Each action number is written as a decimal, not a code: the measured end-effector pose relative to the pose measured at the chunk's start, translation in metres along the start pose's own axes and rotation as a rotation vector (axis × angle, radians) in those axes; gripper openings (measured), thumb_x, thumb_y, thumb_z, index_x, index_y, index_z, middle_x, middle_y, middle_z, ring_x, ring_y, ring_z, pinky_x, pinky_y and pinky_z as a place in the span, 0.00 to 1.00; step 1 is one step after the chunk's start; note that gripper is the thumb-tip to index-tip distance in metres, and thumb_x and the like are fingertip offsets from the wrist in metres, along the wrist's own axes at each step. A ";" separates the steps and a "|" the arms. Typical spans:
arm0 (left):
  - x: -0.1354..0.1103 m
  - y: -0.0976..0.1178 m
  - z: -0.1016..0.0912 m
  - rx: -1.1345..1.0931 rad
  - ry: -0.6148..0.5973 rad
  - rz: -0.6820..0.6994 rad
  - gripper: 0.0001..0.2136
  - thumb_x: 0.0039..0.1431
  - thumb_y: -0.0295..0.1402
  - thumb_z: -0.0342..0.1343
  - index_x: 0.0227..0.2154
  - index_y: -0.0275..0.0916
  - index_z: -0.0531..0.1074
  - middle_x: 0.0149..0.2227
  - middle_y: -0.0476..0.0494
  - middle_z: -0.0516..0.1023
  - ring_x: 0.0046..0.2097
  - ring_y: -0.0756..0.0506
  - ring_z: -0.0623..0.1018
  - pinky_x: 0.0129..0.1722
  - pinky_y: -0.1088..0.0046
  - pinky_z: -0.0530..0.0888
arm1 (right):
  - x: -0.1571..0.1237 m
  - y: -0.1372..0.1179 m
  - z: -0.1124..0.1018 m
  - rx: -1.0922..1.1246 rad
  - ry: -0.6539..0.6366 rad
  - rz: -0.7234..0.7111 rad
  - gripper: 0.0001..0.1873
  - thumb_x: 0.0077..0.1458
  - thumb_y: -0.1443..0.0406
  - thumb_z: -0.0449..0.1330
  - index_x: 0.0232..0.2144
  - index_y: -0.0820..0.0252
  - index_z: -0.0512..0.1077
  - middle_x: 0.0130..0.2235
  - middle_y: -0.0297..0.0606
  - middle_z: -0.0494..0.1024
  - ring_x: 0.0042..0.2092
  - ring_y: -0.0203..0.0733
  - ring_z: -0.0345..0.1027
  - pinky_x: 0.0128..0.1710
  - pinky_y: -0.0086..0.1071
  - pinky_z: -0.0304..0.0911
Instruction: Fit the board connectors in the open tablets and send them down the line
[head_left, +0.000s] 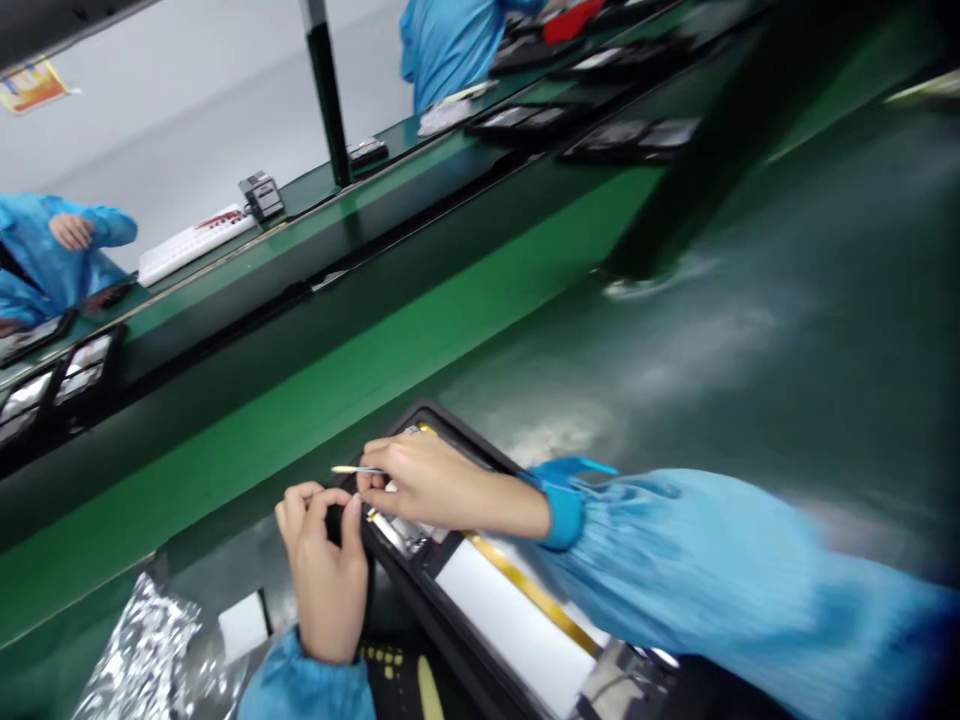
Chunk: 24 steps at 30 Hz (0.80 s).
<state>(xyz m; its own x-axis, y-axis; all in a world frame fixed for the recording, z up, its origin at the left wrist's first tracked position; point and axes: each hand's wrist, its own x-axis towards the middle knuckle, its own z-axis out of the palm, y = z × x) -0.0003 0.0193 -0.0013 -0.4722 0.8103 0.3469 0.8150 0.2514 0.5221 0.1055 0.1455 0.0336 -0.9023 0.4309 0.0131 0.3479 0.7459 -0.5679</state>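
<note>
A: What is nearest?

B: The left hand, fingers curled shut on the near corner of a black tray. Beside its sleeve lie crumpled foil and a white card.

A: And the right hand?

B: The right hand reaches across the tray's far end, fingers pinched shut on tweezers whose tip points left, just above the left fingertips. What the tip touches is too blurred to tell.

A: What sits in the tray?

B: A white panel with a gold strip along its far edge. The tray lies on a dark green table, tilted across the view.

A: Further off?

B: A green belt, then a bench with dark trays, a white keyboard and a small grey device. Two people in blue coats work there, one at far left, one at top.
</note>
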 end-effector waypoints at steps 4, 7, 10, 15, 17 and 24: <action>-0.002 0.011 0.000 0.105 0.006 -0.028 0.04 0.60 0.29 0.50 0.30 0.41 0.67 0.36 0.45 0.65 0.41 0.44 0.66 0.41 0.62 0.66 | 0.003 -0.001 0.001 -0.018 -0.041 0.048 0.07 0.53 0.69 0.57 0.25 0.60 0.74 0.30 0.36 0.77 0.34 0.42 0.71 0.30 0.30 0.52; -0.003 0.017 0.001 0.178 0.006 -0.030 0.05 0.61 0.27 0.48 0.30 0.40 0.65 0.37 0.44 0.66 0.41 0.43 0.66 0.41 0.61 0.65 | 0.004 -0.002 0.002 -0.028 -0.056 0.058 0.06 0.53 0.69 0.57 0.26 0.59 0.74 0.30 0.35 0.77 0.34 0.43 0.72 0.30 0.30 0.53; -0.004 0.022 0.002 0.230 -0.003 -0.013 0.05 0.61 0.26 0.46 0.30 0.40 0.63 0.37 0.42 0.66 0.41 0.42 0.65 0.40 0.59 0.63 | 0.004 -0.004 0.003 -0.026 -0.043 0.066 0.07 0.52 0.69 0.58 0.25 0.58 0.74 0.28 0.34 0.76 0.32 0.41 0.71 0.29 0.30 0.53; -0.006 0.026 0.002 0.253 -0.028 -0.022 0.06 0.61 0.25 0.44 0.30 0.40 0.62 0.37 0.43 0.65 0.41 0.42 0.65 0.42 0.58 0.62 | 0.003 -0.003 0.002 -0.028 -0.026 0.081 0.07 0.52 0.70 0.57 0.25 0.57 0.74 0.28 0.33 0.76 0.30 0.40 0.70 0.28 0.29 0.52; -0.006 0.026 0.000 0.227 -0.043 -0.037 0.07 0.61 0.25 0.43 0.30 0.40 0.63 0.37 0.44 0.65 0.41 0.43 0.65 0.42 0.59 0.62 | 0.002 -0.004 0.001 -0.017 -0.033 0.072 0.07 0.51 0.70 0.56 0.26 0.58 0.74 0.29 0.34 0.76 0.32 0.41 0.71 0.30 0.29 0.53; -0.001 0.011 -0.015 0.119 -0.033 -0.128 0.07 0.63 0.32 0.43 0.32 0.42 0.65 0.39 0.44 0.65 0.43 0.42 0.64 0.42 0.60 0.61 | 0.000 -0.006 -0.003 -0.023 -0.028 0.041 0.08 0.51 0.71 0.55 0.25 0.60 0.74 0.30 0.34 0.77 0.32 0.39 0.70 0.29 0.29 0.51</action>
<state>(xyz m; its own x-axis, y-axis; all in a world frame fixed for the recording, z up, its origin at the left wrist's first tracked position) 0.0044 0.0139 0.0158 -0.5646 0.7844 0.2566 0.7841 0.4128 0.4634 0.1046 0.1426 0.0393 -0.8938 0.4473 -0.0325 0.3902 0.7398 -0.5482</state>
